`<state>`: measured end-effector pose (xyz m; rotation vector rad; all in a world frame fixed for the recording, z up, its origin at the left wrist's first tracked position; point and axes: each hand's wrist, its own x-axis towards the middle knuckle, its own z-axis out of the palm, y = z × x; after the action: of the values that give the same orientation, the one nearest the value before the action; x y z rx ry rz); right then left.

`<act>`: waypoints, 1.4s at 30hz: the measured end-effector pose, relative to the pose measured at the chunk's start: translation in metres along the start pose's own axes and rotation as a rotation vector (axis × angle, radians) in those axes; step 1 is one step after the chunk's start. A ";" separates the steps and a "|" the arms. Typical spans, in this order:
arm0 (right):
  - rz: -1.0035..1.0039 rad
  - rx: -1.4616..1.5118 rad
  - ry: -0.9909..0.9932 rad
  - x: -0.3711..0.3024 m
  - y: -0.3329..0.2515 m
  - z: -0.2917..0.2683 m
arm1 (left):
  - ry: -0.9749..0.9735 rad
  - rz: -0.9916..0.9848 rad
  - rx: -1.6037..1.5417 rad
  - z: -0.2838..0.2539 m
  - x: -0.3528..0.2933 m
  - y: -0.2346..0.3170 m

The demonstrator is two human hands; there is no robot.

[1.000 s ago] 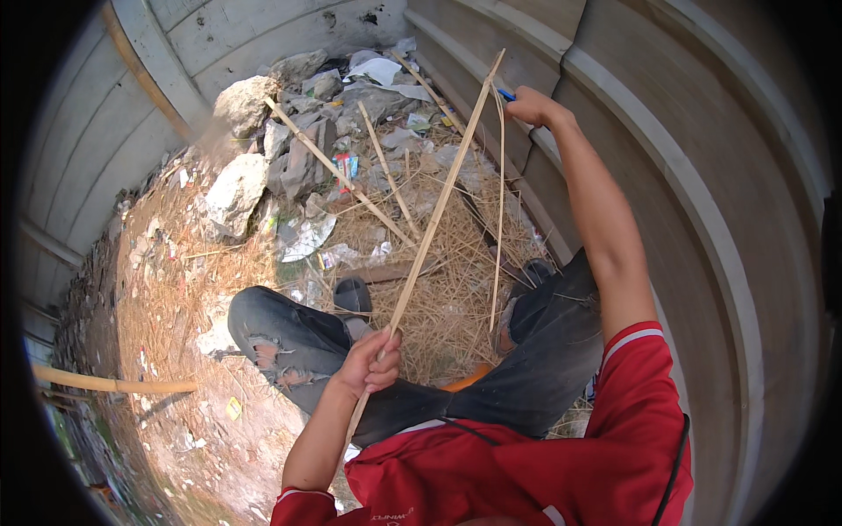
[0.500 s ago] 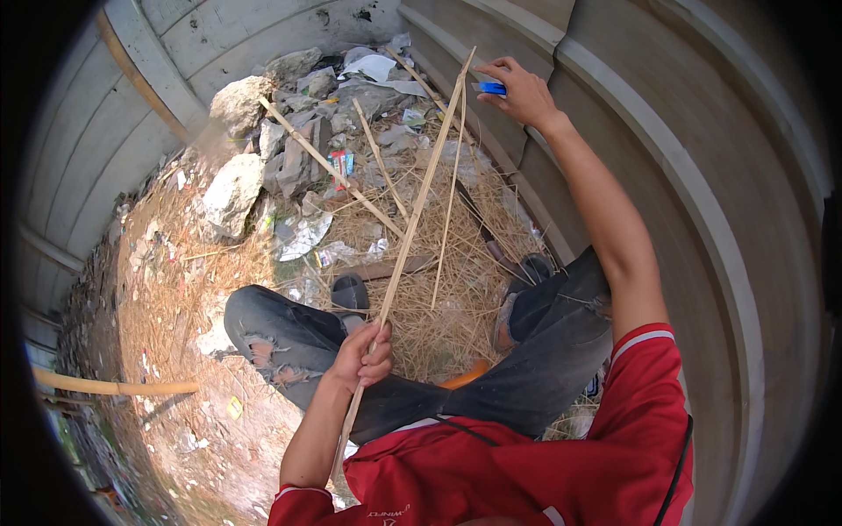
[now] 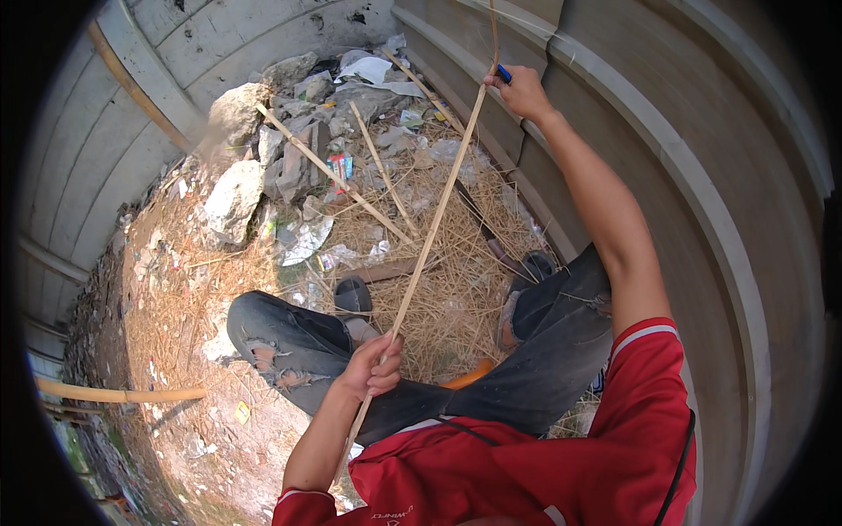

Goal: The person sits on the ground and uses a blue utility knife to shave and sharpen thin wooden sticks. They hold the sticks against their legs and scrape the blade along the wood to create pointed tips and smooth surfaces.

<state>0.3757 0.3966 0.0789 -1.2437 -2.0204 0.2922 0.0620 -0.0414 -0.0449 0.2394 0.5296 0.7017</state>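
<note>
My left hand (image 3: 372, 366) is closed round the lower part of a long, pale bamboo strip (image 3: 431, 238), which slants up and away between my knees. At its far end my right hand (image 3: 524, 91) pinches a blue-handled utility knife (image 3: 503, 74) close against the strip's tip. The knife's blade cannot be made out. A thin sliver (image 3: 495, 31) stands up beyond my right fingers; whether it is still joined to the strip is hidden by them. The strip's near end runs down along my left forearm.
Two cut bamboo sticks (image 3: 329, 167) (image 3: 377, 158) lean over straw and litter (image 3: 456, 289) between my feet. Pale rocks (image 3: 235, 200) lie at the far left. A corrugated metal wall (image 3: 649, 167) rises close on my right. A bamboo pole (image 3: 123, 391) juts in from the left.
The thin sliver that hung down beside the strip now stands up past its far end. My right hand has turned and come onto the strip's tip with the knife. My left hand keeps its hold.
</note>
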 end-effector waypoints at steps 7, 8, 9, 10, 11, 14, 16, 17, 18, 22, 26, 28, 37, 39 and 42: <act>0.122 0.320 0.193 0.008 -0.004 -0.011 | -0.041 0.005 0.005 0.003 0.006 -0.004; 0.084 0.304 0.224 0.011 -0.005 -0.012 | -0.063 0.006 -0.003 0.004 0.006 -0.003; 0.046 0.287 0.254 0.012 -0.006 -0.013 | -0.085 0.007 -0.010 0.004 0.006 -0.003; -0.052 0.173 0.242 0.012 -0.005 -0.015 | -0.107 0.007 -0.018 0.005 0.005 -0.002; -0.155 0.063 0.225 0.010 -0.012 -0.017 | -0.124 0.007 -0.027 0.003 0.003 -0.003; -0.311 -0.117 0.177 0.002 -0.020 -0.019 | -0.154 -0.001 -0.046 -0.001 -0.006 -0.005; -0.358 -0.180 0.140 -0.003 -0.015 -0.021 | -0.146 -0.016 -0.051 -0.002 -0.009 -0.006; -0.381 -0.206 0.122 -0.006 -0.010 -0.020 | -0.151 -0.027 -0.076 -0.004 -0.010 -0.006; -0.403 -0.232 0.103 -0.006 -0.006 -0.017 | -0.156 -0.037 -0.102 -0.007 -0.010 -0.009; -0.210 -0.129 0.022 -0.001 0.007 -0.005 | -0.218 -0.087 -0.229 -0.014 -0.010 -0.015; -0.018 0.039 -0.001 0.013 0.015 -0.004 | -0.245 -0.123 -0.287 -0.018 -0.007 -0.024; 0.114 0.234 0.019 0.017 0.007 -0.007 | -0.248 -0.109 -0.292 -0.018 -0.010 -0.028; 0.394 0.399 0.291 0.024 0.013 -0.060 | -0.136 0.021 -0.044 -0.010 -0.016 -0.035; 0.437 0.115 0.247 0.010 -0.005 -0.062 | -0.095 0.148 0.000 -0.003 -0.013 -0.025; 0.406 -0.455 -0.053 -0.007 -0.012 -0.051 | 0.052 0.316 0.131 0.013 -0.005 -0.006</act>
<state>0.4048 0.3753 0.1182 -1.9529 -1.9258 0.0512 0.0693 -0.0495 -0.0345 0.4342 0.5942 0.9834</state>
